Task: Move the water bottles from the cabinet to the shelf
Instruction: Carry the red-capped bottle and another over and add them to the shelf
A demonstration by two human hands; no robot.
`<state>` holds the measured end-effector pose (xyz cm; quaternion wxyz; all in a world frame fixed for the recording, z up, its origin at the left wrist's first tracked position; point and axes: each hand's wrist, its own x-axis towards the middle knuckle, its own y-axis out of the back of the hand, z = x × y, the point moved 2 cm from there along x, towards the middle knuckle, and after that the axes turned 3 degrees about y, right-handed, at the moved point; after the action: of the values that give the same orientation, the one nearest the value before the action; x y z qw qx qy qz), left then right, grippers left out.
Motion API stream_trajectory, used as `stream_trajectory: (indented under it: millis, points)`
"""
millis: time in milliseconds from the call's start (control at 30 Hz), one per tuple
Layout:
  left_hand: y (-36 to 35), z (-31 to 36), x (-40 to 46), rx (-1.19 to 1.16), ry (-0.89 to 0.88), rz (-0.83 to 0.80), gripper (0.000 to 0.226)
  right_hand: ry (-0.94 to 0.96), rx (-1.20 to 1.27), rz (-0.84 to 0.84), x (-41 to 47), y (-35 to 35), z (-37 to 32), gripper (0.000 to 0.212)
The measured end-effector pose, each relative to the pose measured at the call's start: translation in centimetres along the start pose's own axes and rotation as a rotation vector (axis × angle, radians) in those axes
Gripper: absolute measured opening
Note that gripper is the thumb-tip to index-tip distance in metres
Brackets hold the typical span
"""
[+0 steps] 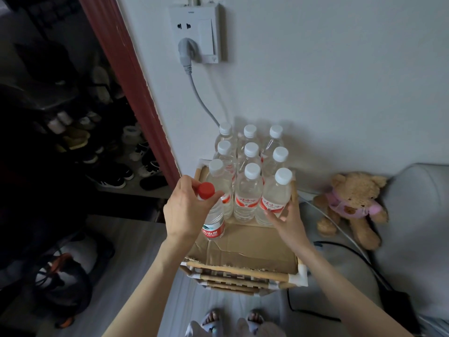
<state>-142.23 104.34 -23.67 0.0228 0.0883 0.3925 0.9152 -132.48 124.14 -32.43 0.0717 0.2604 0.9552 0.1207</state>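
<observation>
Several clear water bottles with white caps point(248, 190) stand in rows at the back of a bamboo shelf point(243, 276), whose top is lined with cardboard. My left hand point(184, 210) grips the neck of a red-capped water bottle point(213, 222) and holds it upright at the front left of the rows. My right hand point(289, 220) touches the lower side of the front right white-capped bottle point(277, 195) with straight fingers.
A wall socket with a grey plug and cable point(194, 37) is above the bottles. A teddy bear point(352, 205) sits on a grey sofa point(418, 215) at the right. A dark shoe rack point(97, 142) stands to the left. A black cable point(352, 254) runs beside the shelf.
</observation>
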Motion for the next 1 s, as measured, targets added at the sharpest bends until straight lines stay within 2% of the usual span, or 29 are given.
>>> stream_trajectory:
  millis: [167,300,500,567,667,1000]
  points:
    - [-0.7,-0.1,-0.1,-0.047,-0.002,-0.041,0.054,-0.041,0.002,0.011,0.0,0.0,0.8,0.055]
    - [-1.1,-2.4,-1.0,-0.341,0.012,-0.152,0.055,-0.033,0.009,0.047,0.4,-0.2,1.3,0.062]
    - [-4.2,-6.7,-3.7,-0.453,0.232,-0.263,0.078,-0.087,-0.078,0.068,0.7,-0.1,3.0,0.059]
    - [-5.6,-7.3,-4.5,-0.513,0.269,-0.283,0.072,-0.112,-0.097,0.073,0.8,-0.1,3.5,0.052]
    - [-6.9,-7.1,-4.8,-0.607,0.316,-0.228,0.066,-0.095,-0.105,0.069,1.0,-0.2,3.6,0.044]
    - [-7.2,-7.2,-5.0,-0.541,0.351,-0.216,0.058,-0.145,-0.094,0.080,1.0,-0.4,3.8,0.054]
